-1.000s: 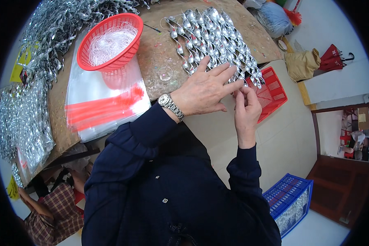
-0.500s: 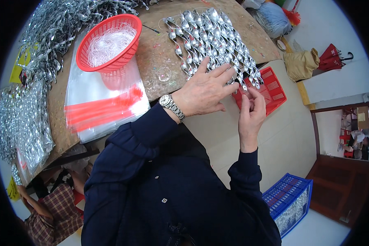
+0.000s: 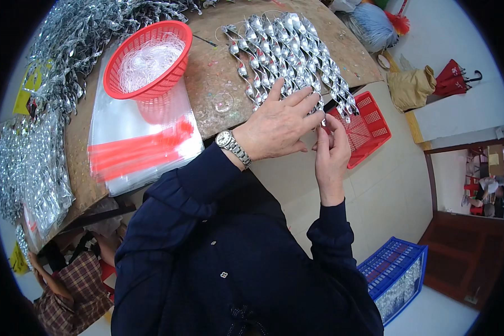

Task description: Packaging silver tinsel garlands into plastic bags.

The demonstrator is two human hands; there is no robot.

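Observation:
Several shiny silver twisted spiral strands point(image 3: 290, 50) lie side by side on the worn wooden table point(image 3: 211, 64), their lower ends reaching its near edge. My left hand point(image 3: 277, 126), a metal watch on its wrist, rests across the lower part of the strands with its fingers spread. Just right of it, my right hand point(image 3: 331, 154) pinches the tip of one strand between thumb and fingers. That tip is mostly covered by the fingertips. Below the strands' right ends sits a red plastic basket point(image 3: 369, 134) with perforated sides, beyond the table edge.
To the left, a round red basket point(image 3: 111, 84) of clear thread loops point(image 3: 154, 61) stands on a stack of clear plastic bags point(image 3: 145, 154). Silver strands point(image 3: 33, 162) are heaped at far left. A blue crate point(image 3: 395, 274) is on the floor; a person in plaid point(image 3: 78, 291) sits lower left.
My right hand has shifted left, closer to my left hand, with its pinch now at a strand tip nearer those fingers. The left hand has barely moved.

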